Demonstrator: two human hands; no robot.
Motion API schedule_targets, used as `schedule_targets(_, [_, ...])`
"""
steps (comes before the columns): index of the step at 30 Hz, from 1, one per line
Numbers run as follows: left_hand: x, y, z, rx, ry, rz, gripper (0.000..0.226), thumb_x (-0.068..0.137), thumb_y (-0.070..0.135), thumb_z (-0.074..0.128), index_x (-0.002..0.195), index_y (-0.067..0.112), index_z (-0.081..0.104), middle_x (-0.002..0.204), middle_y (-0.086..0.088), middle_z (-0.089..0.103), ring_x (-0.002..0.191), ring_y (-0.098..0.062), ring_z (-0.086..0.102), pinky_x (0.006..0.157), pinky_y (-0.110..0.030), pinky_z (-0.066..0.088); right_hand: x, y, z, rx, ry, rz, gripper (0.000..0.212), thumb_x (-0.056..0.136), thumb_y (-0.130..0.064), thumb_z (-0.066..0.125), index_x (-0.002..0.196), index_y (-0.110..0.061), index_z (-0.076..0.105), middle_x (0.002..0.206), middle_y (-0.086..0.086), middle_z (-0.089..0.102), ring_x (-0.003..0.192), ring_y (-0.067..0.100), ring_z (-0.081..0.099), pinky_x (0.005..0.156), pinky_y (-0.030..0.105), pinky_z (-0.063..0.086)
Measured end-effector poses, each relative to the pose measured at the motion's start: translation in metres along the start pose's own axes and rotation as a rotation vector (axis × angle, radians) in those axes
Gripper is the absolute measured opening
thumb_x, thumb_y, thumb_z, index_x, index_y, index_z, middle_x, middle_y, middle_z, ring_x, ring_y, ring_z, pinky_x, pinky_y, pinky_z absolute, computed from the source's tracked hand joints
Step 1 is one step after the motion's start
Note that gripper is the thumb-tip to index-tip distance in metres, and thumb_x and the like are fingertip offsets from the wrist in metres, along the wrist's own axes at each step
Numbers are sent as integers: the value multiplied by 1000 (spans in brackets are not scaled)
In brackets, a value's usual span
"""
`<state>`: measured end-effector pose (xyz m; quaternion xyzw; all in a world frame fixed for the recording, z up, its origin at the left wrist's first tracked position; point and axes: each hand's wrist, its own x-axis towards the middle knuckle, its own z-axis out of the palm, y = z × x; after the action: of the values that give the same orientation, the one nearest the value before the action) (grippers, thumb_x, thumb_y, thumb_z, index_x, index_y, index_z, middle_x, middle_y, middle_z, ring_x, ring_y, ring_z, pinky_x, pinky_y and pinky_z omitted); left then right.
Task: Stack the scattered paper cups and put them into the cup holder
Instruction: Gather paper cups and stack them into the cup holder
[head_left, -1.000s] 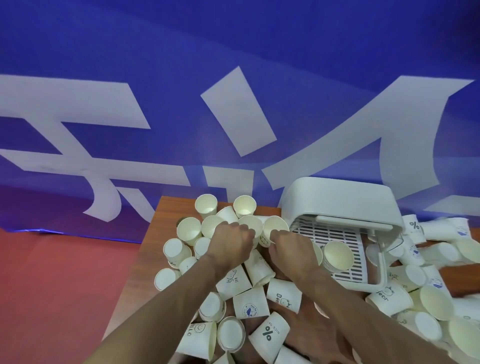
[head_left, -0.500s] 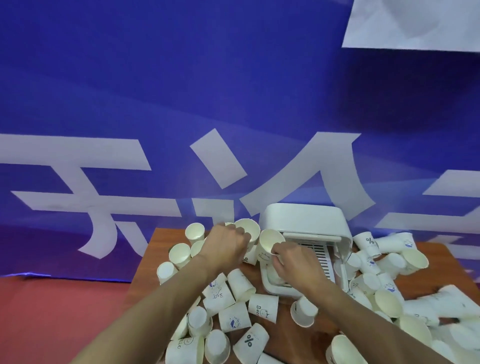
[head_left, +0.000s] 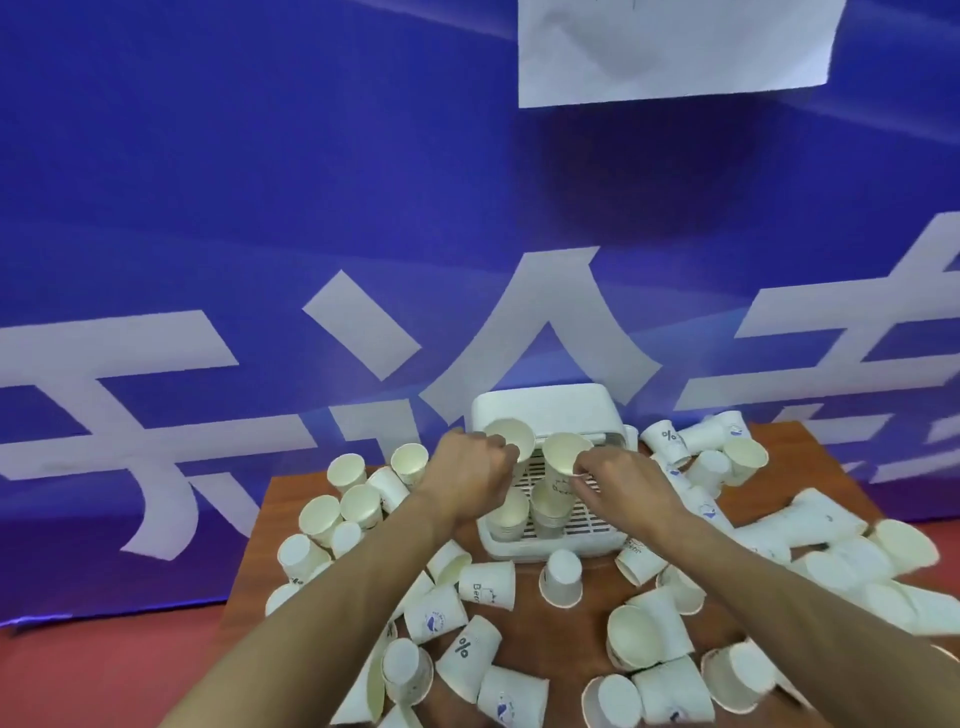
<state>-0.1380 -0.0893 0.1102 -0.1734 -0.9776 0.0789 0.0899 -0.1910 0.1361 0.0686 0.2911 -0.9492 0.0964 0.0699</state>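
Left grip: the left hand is curling its fingers round the near rim of the left cup, holding it mouth-up and tilted toward the camera.
Right grip: the right hand is pinching the rim of the right cup between thumb and fingertips, and the cup is hanging upright with its mouth showing.
Held cups: both are hovering side by side over the far part of the holder, just in front of its hood; whether they are touching each other I cannot tell.
Holder: it is standing at the far middle of the table, white, with its slatted tray reaching toward the near side.
Stacks: two short stacks are sitting on the slatted tray just below the held cups, the left one partly hiding behind the left wrist.
Loose cups: loose cups are lying all round the holder, a mostly upright group at the left and tipped ones crowding the near and right sides.
Upturned cup: one upturned cup is standing mouth-down just near of the holder's front edge.
Backdrop: a blue banner with large white characters is hanging behind the far edge, and a white sheet is showing at the top.
Floor: red floor is showing at the near left.
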Motion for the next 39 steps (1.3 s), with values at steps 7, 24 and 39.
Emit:
schedule_targets(7, [-1,18,19,14,-30,-9,17,89,25,51,79,19,64,75,-1,65,65,-27,59,56,-28,31,-17,18,10,0,-17,14,18,95,-42,55,95,-27,66,91,-8,68,80,13,62,62,27,44])
schedule_targets(24, [-23,17,92,-143,-61,-180,21,92,23,49,87,19,69,80,0,65,74,-22,60,57,-30,46,-5,21,75,38,114,-107,13,89,-37,72,84,-25,70,79,-10,68,70,10,63,52,26,49])
schedule_targets(39, [-13,18,109,-178,-128,-145,15,90,17,53,84,16,67,78,-3,65,70,-24,60,55,-31,43,5,31,83,22,121,-133,10,81,-30,81,81,-24,73,76,-9,69,68,12,65,48,26,47])
